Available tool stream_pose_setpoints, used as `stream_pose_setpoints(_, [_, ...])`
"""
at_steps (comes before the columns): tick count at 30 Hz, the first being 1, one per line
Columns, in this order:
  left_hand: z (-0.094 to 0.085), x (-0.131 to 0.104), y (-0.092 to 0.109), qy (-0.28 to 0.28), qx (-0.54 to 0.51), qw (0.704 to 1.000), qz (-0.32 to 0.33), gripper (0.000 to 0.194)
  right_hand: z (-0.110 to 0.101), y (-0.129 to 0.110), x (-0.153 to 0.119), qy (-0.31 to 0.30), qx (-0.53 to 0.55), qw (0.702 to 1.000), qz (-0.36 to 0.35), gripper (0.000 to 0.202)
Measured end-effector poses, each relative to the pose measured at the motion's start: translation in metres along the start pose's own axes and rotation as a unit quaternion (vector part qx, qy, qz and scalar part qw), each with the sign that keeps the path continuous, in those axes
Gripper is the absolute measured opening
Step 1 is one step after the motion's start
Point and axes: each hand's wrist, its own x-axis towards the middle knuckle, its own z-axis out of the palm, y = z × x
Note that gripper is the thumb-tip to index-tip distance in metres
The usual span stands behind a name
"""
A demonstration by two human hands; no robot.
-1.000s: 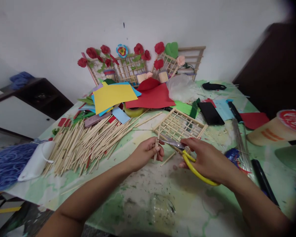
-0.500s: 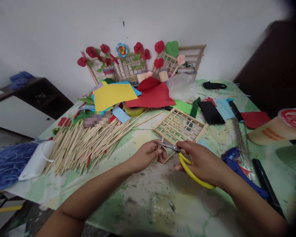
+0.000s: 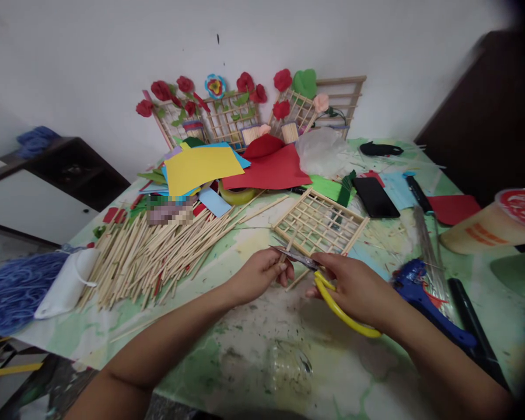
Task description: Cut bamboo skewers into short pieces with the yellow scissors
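"One pair of scissors (image 3: pixel 319 277) is over the tabletop (image 3: pixel 332 376); who holds it?"

"The right hand (image 3: pixel 354 289) is closed around its yellow handles (image 3: pixel 339 315). The left hand (image 3: pixel 260 274) pinches a thin stick (image 3: pixel 290 240), and the blades (image 3: pixel 304 260) cross it."

"And farther?"

"From the hands, a stick pile (image 3: pixel 170 256) lies at nine o'clock, a wooden lattice (image 3: pixel 318 223) at one, red flowers (image 3: pixel 245 82) near eleven."
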Motion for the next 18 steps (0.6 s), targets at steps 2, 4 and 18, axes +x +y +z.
stream_pose_setpoints(2, [0.000, 0.000, 0.000, 0.004, -0.003, 1.000, -0.009, 0.026, 0.002, -0.002, -0.001, 0.002, -0.003, 1.000, 0.014, 0.025])
stream_pose_setpoints(4, [0.001, 0.000, -0.002, 0.005, -0.014, 1.000, -0.017, 0.026, 0.005, -0.002, -0.001, 0.006, -0.008, 1.000, 0.019, 0.025])
stream_pose_setpoints(18, [0.011, 0.002, -0.008, 0.181, 0.035, 0.982, 0.049, 0.022, 0.015, -0.010, -0.002, 0.016, 0.068, 0.996, 0.052, 0.032])
